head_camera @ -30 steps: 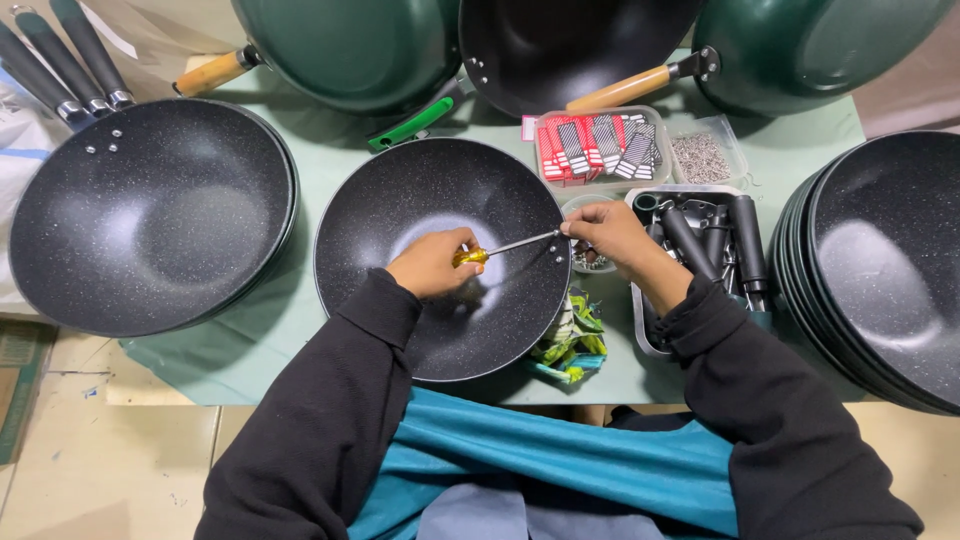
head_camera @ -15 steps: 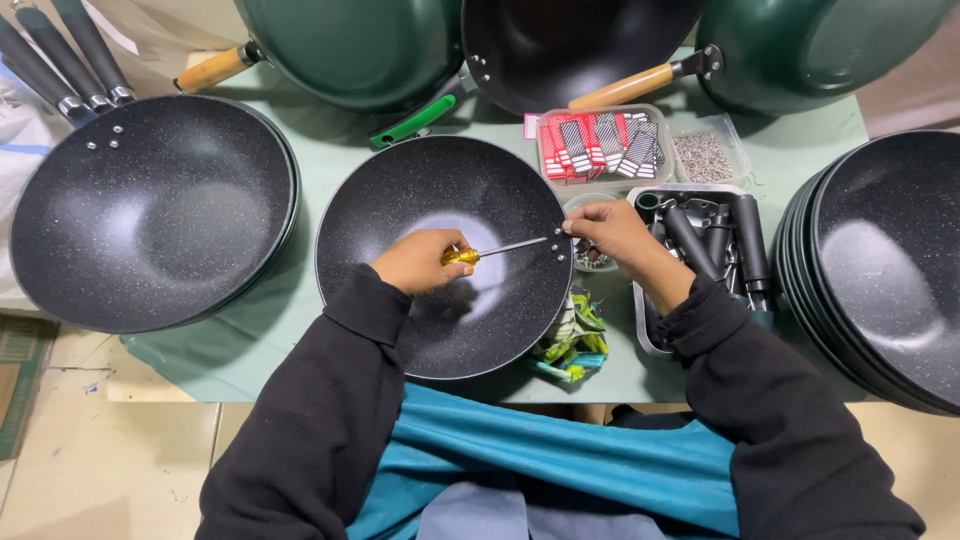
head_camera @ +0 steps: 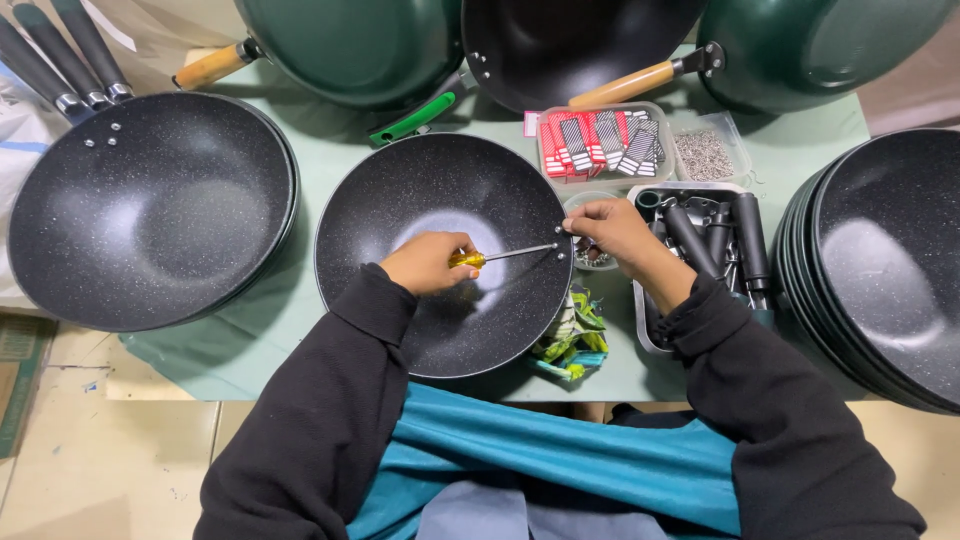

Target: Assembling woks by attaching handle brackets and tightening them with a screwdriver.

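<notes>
Slip risk: your left hand [head_camera: 425, 262] grips the screwdriver [head_camera: 500, 254], right hand [head_camera: 610, 228] pinches the wok [head_camera: 445, 255] rim; tip can skid and scratch the coating.

A pale green table [head_camera: 300, 140] stands over a cream, seemingly tiled floor [head_camera: 110, 470].

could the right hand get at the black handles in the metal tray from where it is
Probably yes. The right hand rests at the rim of the black pan, right beside the metal tray, and the black handles lie uncovered in it. Nothing stands between them, though the hand seems busy steadying something at the rim.
</notes>
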